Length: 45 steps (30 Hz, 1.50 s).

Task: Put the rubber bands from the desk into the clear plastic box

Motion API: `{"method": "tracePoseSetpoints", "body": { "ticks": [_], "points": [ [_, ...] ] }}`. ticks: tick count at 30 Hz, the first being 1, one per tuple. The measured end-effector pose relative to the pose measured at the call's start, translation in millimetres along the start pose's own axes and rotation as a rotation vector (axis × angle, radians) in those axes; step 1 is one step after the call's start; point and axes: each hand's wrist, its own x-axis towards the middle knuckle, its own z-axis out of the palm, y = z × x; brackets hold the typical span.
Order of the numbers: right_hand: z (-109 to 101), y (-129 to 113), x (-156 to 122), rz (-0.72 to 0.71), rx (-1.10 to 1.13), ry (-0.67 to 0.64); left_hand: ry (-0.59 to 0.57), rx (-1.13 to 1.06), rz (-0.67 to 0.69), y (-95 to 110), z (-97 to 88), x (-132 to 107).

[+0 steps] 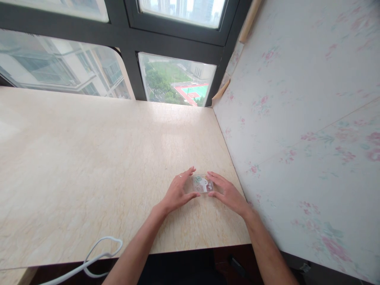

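A small clear plastic box (203, 184) lies flat on the pale marbled sill, close to the wall. Small coloured pieces, some greenish and some reddish, show through it, along with a white printed patch; I cannot make out what they are. Around its left end curves my left hand (177, 191), fingers and thumb spread, the fingertips just beyond the far edge. My right hand (227, 193) frames the right end in the same way, thumb by the near edge and fingertips by the far edge. Whether the fingertips touch the box is hard to tell.
The marbled sill (89, 158) stretches left. A floral-papered wall (297, 118) rises close on the right. Dark window frames (178, 37) stand behind. A white cable (101, 255) loops over the sill's front edge at lower left.
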Motion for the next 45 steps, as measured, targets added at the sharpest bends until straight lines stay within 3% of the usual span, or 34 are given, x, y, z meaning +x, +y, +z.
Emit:
{"method": "tracePoseSetpoints", "body": {
  "ticks": [13, 28, 34, 39, 45],
  "points": [
    [1, -2, 3, 0.119, 0.111, 0.03, -0.021, -0.004, -0.025, 3, -3.2, 0],
    [-8, -15, 18, 0.16, -0.273, -0.026, -0.041, 0.182, -0.047, 8, -0.9, 5],
    [-6, -33, 24, 0.115, -0.51, -0.092, -0.024, 0.272, -0.04, 13, 3.0, 6],
    [-6, -44, 24, 0.151, -0.52, -0.111, -0.014, 0.272, -0.072, 11, 7.3, 3],
    [-5, -41, 20, 0.179, -0.455, -0.061, 0.04, 0.16, -0.128, 10, 8.9, 0]
  ]
}}
